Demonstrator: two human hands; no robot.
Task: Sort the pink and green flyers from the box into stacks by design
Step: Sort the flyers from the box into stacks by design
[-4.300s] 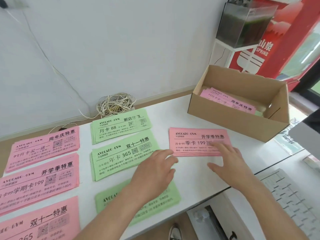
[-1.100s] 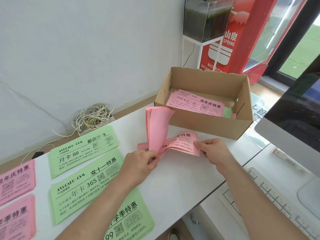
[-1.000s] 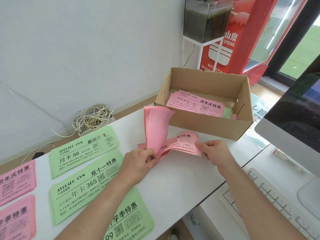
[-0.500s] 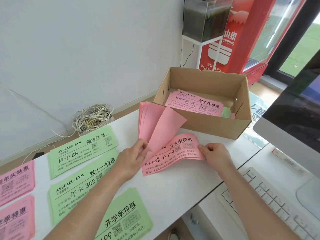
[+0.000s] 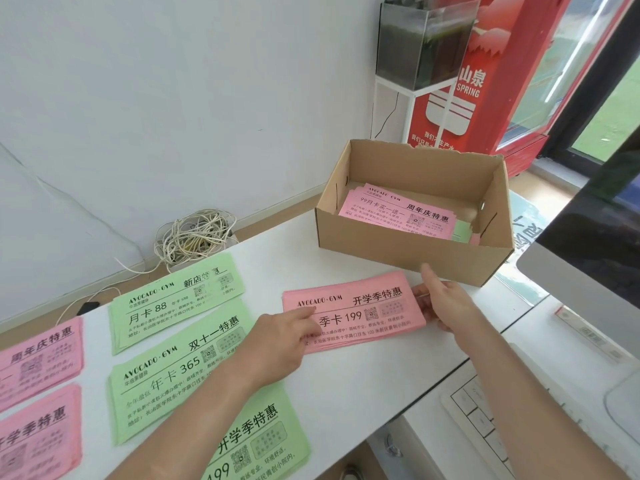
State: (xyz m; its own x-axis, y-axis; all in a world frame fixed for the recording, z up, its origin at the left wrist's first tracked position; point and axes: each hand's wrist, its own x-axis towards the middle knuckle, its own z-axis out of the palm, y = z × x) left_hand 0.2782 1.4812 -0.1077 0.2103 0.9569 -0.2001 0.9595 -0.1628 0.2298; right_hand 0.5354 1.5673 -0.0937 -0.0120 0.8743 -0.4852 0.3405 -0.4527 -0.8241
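You are squaring the flat pink paper flyer stack (image 5: 356, 313), left hand (image 5: 277, 344) pressing open on top, right hand (image 5: 441, 303) pinching its end; keep edges flush.

Pink flyer stack (image 5: 356, 313) flat before open cardboard box (image 5: 408, 252) holding more flyers (image 5: 398, 213)

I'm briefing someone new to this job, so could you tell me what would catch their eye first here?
Both hands, the left hand and right hand, rest on a pink flyer stack lying flat mid-table. Behind it stands an open cardboard box holding more pink flyers; three green stacks lie to the left.
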